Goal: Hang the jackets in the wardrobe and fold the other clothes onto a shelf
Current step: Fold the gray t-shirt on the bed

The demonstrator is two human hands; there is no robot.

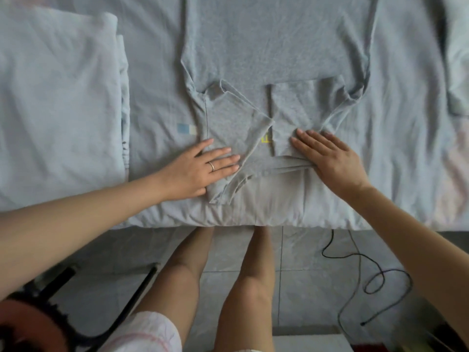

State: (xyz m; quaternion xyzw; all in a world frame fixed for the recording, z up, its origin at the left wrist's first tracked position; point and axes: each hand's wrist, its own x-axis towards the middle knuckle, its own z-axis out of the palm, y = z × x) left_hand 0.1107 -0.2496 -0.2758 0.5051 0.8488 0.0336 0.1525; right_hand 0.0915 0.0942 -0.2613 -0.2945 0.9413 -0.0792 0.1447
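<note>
Now the left hand (203,168) and right hand (330,158) press a shirt (276,47) flat on the bed (406,123).
Both lie flat, unclenched, gripping nothing, the left on one folded-in sleeve (228,120), the right on the other; the shirt's body stretches away beyond them.

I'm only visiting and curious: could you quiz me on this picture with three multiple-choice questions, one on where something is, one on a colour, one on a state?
1. Where does the black cable lie?
A) in a drawer
B) on the tiled floor, to the person's right
C) round a wrist

2. What colour is the T-shirt?
A) red
B) black
C) grey

3. How are its sleeves?
A) both folded inward
B) both spread outward
C) rolled up tight

Answers: 1 B, it curls over the tiles below the bed's edge. 2 C, plain grey with a small yellow mark. 3 A, the left hand and right hand press flat on the folded-in sleeves.
</note>
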